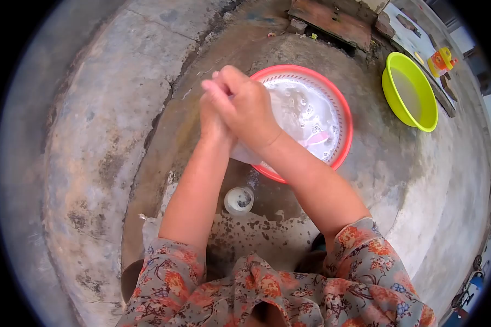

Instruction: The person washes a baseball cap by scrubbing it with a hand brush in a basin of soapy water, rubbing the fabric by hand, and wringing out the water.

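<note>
Cracked concrete floor (109, 163) is spreading under a red-rimmed basin (346, 109) of cloudy, sudsy water (297, 106); a lime-green tub (394, 101) is resting right of the basin; at the basin's left edge, the left hand (211, 119) and right hand (252, 106) are clasping together, whether their grip is grasping anything I cannot tell

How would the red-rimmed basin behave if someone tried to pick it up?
The red-rimmed basin is probably heavy, given the sudsy water inside, which would likely slosh if tilted. Being wide and upright, it seems unlikely to tip from a nudge.
</note>
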`<state>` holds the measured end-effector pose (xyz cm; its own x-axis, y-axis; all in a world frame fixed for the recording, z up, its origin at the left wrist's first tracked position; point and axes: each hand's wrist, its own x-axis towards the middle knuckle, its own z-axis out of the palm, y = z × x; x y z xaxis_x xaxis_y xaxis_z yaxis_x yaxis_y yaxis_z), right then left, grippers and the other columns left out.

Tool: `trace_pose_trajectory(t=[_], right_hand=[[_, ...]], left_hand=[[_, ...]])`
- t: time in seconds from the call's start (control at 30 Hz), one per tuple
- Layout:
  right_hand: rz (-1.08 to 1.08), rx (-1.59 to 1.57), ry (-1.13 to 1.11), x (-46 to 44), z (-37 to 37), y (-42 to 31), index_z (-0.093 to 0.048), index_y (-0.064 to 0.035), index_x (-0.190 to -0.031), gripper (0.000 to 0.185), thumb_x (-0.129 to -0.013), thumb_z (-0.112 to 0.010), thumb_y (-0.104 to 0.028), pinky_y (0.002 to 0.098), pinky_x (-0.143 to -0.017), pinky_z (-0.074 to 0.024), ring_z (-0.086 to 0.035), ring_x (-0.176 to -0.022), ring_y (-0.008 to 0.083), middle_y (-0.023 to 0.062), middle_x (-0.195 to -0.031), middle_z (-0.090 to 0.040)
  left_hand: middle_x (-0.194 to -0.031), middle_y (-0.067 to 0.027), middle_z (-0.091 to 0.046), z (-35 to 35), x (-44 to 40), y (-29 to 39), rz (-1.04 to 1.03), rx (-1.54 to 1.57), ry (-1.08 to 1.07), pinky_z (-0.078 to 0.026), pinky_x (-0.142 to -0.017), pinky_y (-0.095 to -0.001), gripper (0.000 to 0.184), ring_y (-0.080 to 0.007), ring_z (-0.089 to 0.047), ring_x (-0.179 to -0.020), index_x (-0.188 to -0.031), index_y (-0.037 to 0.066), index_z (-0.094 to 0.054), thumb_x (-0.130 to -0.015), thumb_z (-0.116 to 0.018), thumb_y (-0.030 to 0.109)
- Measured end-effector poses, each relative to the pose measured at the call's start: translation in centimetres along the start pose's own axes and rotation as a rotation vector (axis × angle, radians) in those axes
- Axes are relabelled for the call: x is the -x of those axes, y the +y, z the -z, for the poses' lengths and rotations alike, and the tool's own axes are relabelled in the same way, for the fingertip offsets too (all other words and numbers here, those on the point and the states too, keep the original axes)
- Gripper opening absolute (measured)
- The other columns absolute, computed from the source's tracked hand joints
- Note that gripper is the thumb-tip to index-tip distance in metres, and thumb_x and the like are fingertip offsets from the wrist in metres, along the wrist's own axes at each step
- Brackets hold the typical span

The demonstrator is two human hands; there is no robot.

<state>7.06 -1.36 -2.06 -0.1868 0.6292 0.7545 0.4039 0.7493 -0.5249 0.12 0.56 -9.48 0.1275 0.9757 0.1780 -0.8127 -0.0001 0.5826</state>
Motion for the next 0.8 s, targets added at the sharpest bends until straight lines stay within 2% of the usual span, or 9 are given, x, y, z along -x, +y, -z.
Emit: trace_pose_trajectory(t=[0.03,0.07,0.13,0.37,0.43,0.5,0.6,0.7,0.8], right_hand=[[-0.005,0.004,-0.008,-0.3,0.3,0.6,-0.046,-0.0044,-0.066,0.026,-0.075,-0.061,-0.023,0.0409,-0.051,-0.0425,-0.052,-0.053,0.0329,0.0124,-0.056,-0.052],[-0.136,0.014,-0.003,-1.0,0.6,2.0,-0.047,-0.0042,-0.066,0.026,-0.075,-0.061,-0.023,0.0408,-0.051,-0.0429,-0.053,-0.054,0.0330,0.0125,-0.058,-0.053],[-0.411,-0.010,-0.010,-2.4,2.1,5.8,-0.049,-0.0029,-0.066,0.026,-0.076,-0.061,-0.024,0.0400,-0.052,-0.0432,-0.054,-0.056,0.0335,0.0140,-0.060,-0.056],[-0.596,-0.067,-0.212,-3.6,8.4,10.2,-0.053,0.0002,-0.065,0.037,-0.077,-0.063,-0.033,0.0339,-0.049,-0.0399,-0.045,-0.049,0.0179,0.0109,-0.053,-0.050],[-0.622,-0.059,-0.391,-4.0,9.4,10.3,-0.051,-0.0012,-0.064,0.035,-0.080,-0.063,-0.030,0.0272,-0.046,-0.0341,-0.039,-0.053,0.0076,-0.0008,-0.054,-0.044],[-0.533,0.086,-0.483,-2.6,8.7,12.2,-0.052,-0.0006,-0.067,0.036,-0.080,-0.063,-0.033,0.0278,-0.049,-0.0365,-0.041,-0.055,0.0093,0.0025,-0.056,-0.046],[-0.678,0.230,-0.646,0.8,6.9,14.9,-0.055,-0.0021,-0.092,0.040,-0.076,-0.063,-0.038,0.0388,-0.068,-0.0443,-0.059,-0.079,0.0298,0.0165,-0.082,-0.061],[-0.679,0.117,-0.827,6.7,4.1,17.4,-0.051,-0.0065,-0.110,0.046,-0.075,-0.065,-0.033,0.0373,-0.084,-0.0435,-0.055,-0.099,0.0319,0.0177,-0.104,-0.057],[-0.656,0.225,-0.804,12.8,1.5,19.2,-0.052,-0.0080,-0.108,0.042,-0.072,-0.065,-0.025,0.0388,-0.084,-0.0425,-0.054,-0.099,0.0319,0.0166,-0.102,-0.057]], left_hand=[[-0.094,-0.0054,-0.057,0.9,-0.1,-0.7,-0.030,0.259,-0.321,-0.046,-0.070,-0.0287,0.032,-0.0129,-0.055,-0.086,-0.102,0.004,-0.052,-0.092,-0.041,0.032],[-0.094,-0.0054,-0.057,-1.1,-0.2,-0.4,-0.029,0.264,-0.315,-0.046,-0.070,-0.0287,0.032,-0.0129,-0.055,-0.086,-0.102,0.004,-0.052,-0.092,-0.041,0.032],[-0.099,-0.0045,-0.057,-7.9,0.1,-0.1,0.279,-0.083,0.471,-0.046,-0.076,-0.0309,0.033,-0.0145,-0.055,-0.090,-0.108,0.005,-0.049,-0.092,-0.039,0.031],[-0.119,-0.0088,-0.050,-6.8,-0.6,-2.9,0.472,0.255,0.229,-0.040,-0.093,-0.0377,0.042,-0.0209,-0.050,-0.108,-0.124,0.004,-0.040,-0.093,-0.036,0.033],[-0.122,-0.0094,-0.048,-6.0,-1.0,-3.8,0.528,0.381,0.223,-0.037,-0.096,-0.0404,0.045,-0.0233,-0.047,-0.112,-0.125,0.004,-0.040,-0.093,-0.035,0.036],[-0.124,-0.0101,-0.047,-5.2,-1.0,-5.1,0.553,0.330,0.300,-0.035,-0.098,-0.0427,0.047,-0.0255,-0.045,-0.114,-0.125,0.005,-0.039,-0.093,-0.034,0.038],[-0.124,-0.0106,-0.047,-0.9,-1.1,-8.2,0.631,0.256,0.512,-0.034,-0.098,-0.0429,0.045,-0.0267,-0.045,-0.115,-0.125,0.005,-0.040,-0.093,-0.033,0.037],[-0.122,-0.0120,-0.048,5.5,0.2,-10.8,0.581,0.178,0.779,-0.036,-0.096,-0.0442,0.045,-0.0280,-0.047,-0.112,-0.122,0.004,-0.042,-0.094,-0.031,0.036],[-0.119,-0.0145,-0.050,9.1,1.5,-12.5,0.673,0.036,0.877,-0.040,-0.091,-0.0456,0.041,-0.0289,-0.051,-0.106,-0.119,0.001,-0.045,-0.092,-0.037,0.032]])
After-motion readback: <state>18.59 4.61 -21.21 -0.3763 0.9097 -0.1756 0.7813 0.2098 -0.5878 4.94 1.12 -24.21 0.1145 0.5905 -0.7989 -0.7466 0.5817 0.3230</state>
